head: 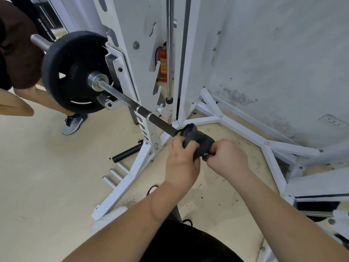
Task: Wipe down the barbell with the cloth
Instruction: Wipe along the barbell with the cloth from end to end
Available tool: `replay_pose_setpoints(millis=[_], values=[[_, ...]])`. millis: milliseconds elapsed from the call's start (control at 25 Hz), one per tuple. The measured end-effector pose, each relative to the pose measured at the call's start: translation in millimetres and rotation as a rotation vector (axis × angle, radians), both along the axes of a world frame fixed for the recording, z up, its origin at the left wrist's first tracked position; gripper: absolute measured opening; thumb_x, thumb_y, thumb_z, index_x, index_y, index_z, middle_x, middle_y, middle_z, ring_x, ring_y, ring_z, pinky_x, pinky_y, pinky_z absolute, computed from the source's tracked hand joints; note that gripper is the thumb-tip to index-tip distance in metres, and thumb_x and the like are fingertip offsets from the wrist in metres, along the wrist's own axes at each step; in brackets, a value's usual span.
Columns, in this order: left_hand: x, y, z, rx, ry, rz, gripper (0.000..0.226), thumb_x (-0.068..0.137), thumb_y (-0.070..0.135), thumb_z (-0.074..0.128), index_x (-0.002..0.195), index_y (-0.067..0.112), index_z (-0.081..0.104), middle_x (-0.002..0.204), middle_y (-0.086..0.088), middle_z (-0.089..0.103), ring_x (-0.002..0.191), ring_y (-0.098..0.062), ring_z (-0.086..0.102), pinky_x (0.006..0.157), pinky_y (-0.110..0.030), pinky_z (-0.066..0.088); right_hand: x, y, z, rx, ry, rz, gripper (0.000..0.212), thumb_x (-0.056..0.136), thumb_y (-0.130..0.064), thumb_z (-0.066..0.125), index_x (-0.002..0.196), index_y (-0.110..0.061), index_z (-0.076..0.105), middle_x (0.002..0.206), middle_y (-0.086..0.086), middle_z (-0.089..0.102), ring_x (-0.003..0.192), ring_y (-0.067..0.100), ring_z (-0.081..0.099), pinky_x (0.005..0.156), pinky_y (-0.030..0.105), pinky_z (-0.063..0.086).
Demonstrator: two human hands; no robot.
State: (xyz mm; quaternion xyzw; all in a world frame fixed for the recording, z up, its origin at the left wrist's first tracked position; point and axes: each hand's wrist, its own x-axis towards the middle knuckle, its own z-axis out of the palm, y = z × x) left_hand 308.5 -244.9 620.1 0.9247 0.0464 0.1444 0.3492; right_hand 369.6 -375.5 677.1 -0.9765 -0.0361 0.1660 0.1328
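Nearest me I count two bare forearms reaching forward. My left hand (182,159) and right hand (227,157) sit side by side, both clamped around one dark grey cloth (198,141) wrapped over the barbell (132,103). The shaft runs up and left from the cloth, resting in a white rack (132,59). One black weight plate (75,72) sits on its sleeve. Beyond, I see one red fire extinguisher (162,62) against the wall.

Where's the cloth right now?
In the head view, the dark grey cloth is just right of centre, wrapped around the barbell shaft and gripped by the left hand and right hand, near the white rack's base.
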Motion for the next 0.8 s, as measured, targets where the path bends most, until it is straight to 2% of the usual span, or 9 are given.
replay_pose_setpoints(millis=[120,200,240,320,400,520,600,680,800], values=[[-8.8,31.8,4.4,-0.183,-0.004,0.015,0.023,0.083,0.009,0.067,0.105,0.016,0.068,0.104,-0.003,0.056,0.09,-0.018,0.06,0.071,-0.026,0.051,6.3,-2.5,3.2,-0.002,0.055,0.015,0.029,0.083,-0.045,0.072,0.069,-0.021,0.065,0.064,-0.004,0.064,0.062,0.02,0.063,0.052,0.025,0.042],[-10.1,56.5,6.5,-0.542,0.108,0.39,0.015,0.09,0.01,0.062,0.102,0.018,0.063,0.093,0.002,0.062,0.083,-0.012,0.067,0.066,-0.022,0.053,10.0,-1.0,6.8,0.049,0.023,0.055,0.027,0.086,-0.053,0.07,0.089,-0.026,0.071,0.088,-0.006,0.071,0.082,0.019,0.068,0.065,0.03,0.053],[-8.2,67.5,5.5,-0.731,0.144,0.595,0.012,0.092,0.012,0.06,0.102,0.017,0.06,0.091,0.002,0.063,0.083,-0.018,0.068,0.066,-0.029,0.055,11.8,2.6,7.7,0.099,0.0,0.067,0.034,0.087,-0.053,0.07,0.107,-0.025,0.073,0.101,-0.006,0.071,0.091,0.018,0.067,0.074,0.034,0.056],[5.2,85.9,3.1,-0.942,0.169,0.818,0.014,0.095,0.016,0.057,0.109,0.014,0.059,0.094,-0.003,0.065,0.09,-0.029,0.065,0.073,-0.037,0.054,13.9,12.6,7.7,0.156,-0.018,0.095,0.04,0.089,-0.048,0.07,0.121,-0.024,0.071,0.111,-0.006,0.068,0.096,0.017,0.065,0.08,0.036,0.056],[33.3,99.1,4.7,-1.08,0.162,0.815,0.017,0.098,0.014,0.054,0.112,0.011,0.063,0.099,-0.007,0.069,0.092,-0.032,0.067,0.075,-0.039,0.06,16.0,23.9,1.1,0.121,-0.011,0.13,0.026,0.09,-0.044,0.068,0.107,-0.025,0.075,0.098,-0.006,0.07,0.083,0.017,0.066,0.069,0.033,0.055],[53.8,75.5,19.1,-1.311,0.209,0.694,0.02,0.096,-0.002,0.043,0.11,0.001,0.058,0.089,-0.017,0.066,0.07,-0.032,0.063,0.05,-0.033,0.058,17.2,33.4,-6.3,0.044,-0.004,0.108,0.015,0.09,-0.035,0.067,0.082,-0.025,0.075,0.073,-0.006,0.065,0.062,0.017,0.061,0.051,0.026,0.043],[33.9,43.5,24.0,-1.341,0.395,0.538,0.022,0.094,-0.004,0.045,0.109,0.0,0.06,0.09,-0.022,0.072,0.067,-0.033,0.07,0.051,-0.038,0.06,18.9,33.1,-7.3,0.027,-0.016,0.087,0.015,0.089,-0.033,0.069,0.081,-0.022,0.074,0.076,-0.005,0.068,0.068,0.02,0.065,0.054,0.027,0.046],[16.3,39.8,18.6,-1.227,0.55,0.392,0.017,0.091,0.001,0.054,0.096,0.009,0.068,0.088,-0.018,0.075,0.073,-0.03,0.073,0.063,-0.042,0.063,20.6,31.8,-5.3,0.03,-0.014,0.078,0.013,0.088,-0.035,0.07,0.084,-0.024,0.075,0.078,-0.008,0.07,0.073,0.02,0.065,0.057,0.027,0.046],[42.1,86.6,9.2,-1.235,0.386,0.673,0.02,0.088,0.001,0.053,0.085,0.016,0.067,0.086,-0.014,0.071,0.08,-0.029,0.066,0.083,-0.054,0.06,22.3,31.3,-7.8,0.049,0.006,0.079,0.009,0.089,-0.037,0.07,0.085,-0.03,0.074,0.078,-0.01,0.065,0.069,0.013,0.061,0.054,0.025,0.037]])
